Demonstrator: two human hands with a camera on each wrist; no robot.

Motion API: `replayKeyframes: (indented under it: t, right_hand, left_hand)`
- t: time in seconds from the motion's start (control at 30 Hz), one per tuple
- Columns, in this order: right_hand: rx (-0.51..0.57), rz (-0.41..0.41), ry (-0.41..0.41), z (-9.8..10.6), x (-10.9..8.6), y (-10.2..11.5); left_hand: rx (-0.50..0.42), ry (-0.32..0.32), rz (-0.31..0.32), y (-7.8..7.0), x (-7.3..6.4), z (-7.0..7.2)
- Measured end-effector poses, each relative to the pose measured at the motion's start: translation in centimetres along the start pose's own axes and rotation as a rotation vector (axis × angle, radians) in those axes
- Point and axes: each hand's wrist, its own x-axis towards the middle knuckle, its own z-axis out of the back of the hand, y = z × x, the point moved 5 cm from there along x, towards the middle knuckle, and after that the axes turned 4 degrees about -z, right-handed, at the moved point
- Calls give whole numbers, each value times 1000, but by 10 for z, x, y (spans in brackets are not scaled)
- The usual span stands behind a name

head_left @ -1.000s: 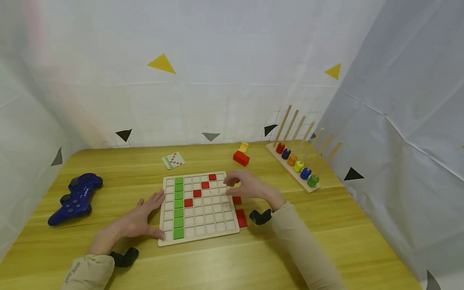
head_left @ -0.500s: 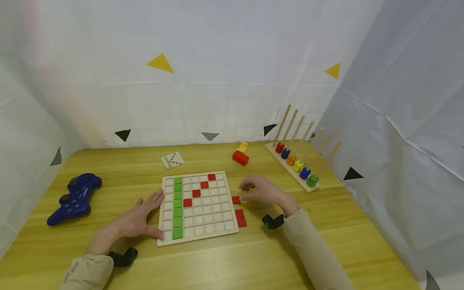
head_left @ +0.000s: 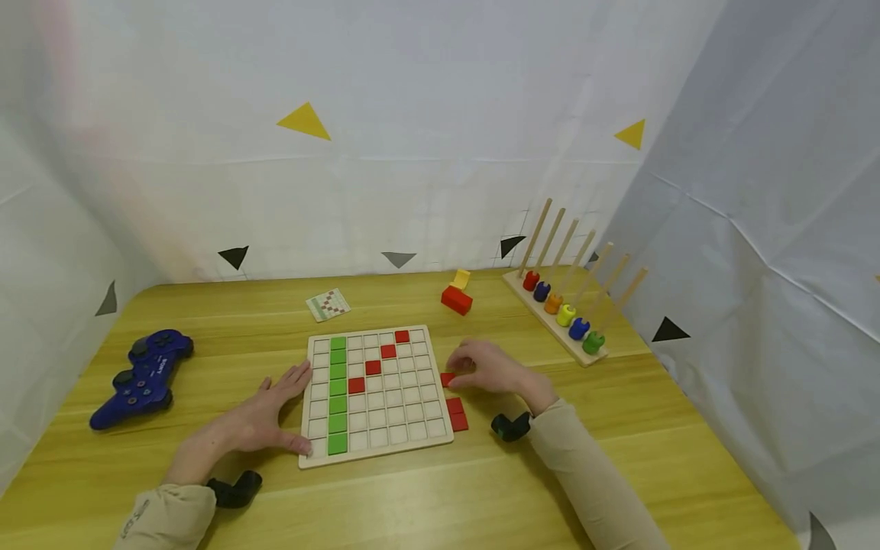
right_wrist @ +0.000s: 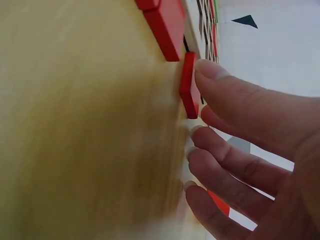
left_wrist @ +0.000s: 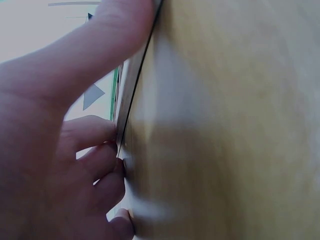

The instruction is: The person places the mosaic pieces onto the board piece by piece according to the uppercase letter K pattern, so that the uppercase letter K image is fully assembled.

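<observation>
A pale wooden grid board [head_left: 395, 416] lies on the table. A column of green tiles [head_left: 338, 405] fills its second column from the left, and several red tiles [head_left: 373, 367] run diagonally up to the right. My left hand [head_left: 264, 416] rests along the board's left edge, thumb at the lower corner and fingers spread higher up. Just off the right edge, my right hand [head_left: 491, 368] is at a loose red tile [head_left: 447, 379]. In the right wrist view, the thumb tip overlaps that tile [right_wrist: 190, 87] and the forefinger tip is by its far end.
Two more red tiles [head_left: 457, 413] lie nearer me beside the board. Behind it are a pattern card [head_left: 328, 305], a red block [head_left: 457, 300] and a yellow piece [head_left: 461, 279]. A blue game controller [head_left: 143, 378] sits left; a peg stand [head_left: 555, 317] with coloured beads stands right.
My right hand has drawn back from over the board's right side and come down to the loose red tile. The left hand has kept its place on the board's edge.
</observation>
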Motion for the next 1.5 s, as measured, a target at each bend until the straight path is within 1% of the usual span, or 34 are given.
replayKeyframes:
  t: [0.17, 0.4, 0.7, 0.87, 1.23, 1.4, 1.5]
  right_hand:
    - [-32, 0, -8, -4, 2, -1]
    - [-40, -18, -18, -6, 3, -2]
    - [-53, -19, -37, -7, 4, -3]
    - [-58, -3, -38, -6, 4, -2]
    - [-79, 35, -8, -6, 3, 0]
    - [-56, 40, -20, -3, 1, 0]
    - [-30, 22, -32, -2, 0, -2]
  left_hand:
    - [7, -3, 0, 0, 0, 0]
    - [6, -4, 1, 0, 0, 0]
    - [2, -7, 0, -1, 0, 0]
    - [2, -7, -1, -1, 0, 1]
    - [1, 0, 7, -1, 0, 0]
    - [1, -1, 8, 0, 0, -1]
    - [4, -3, 5, 0, 0, -1]
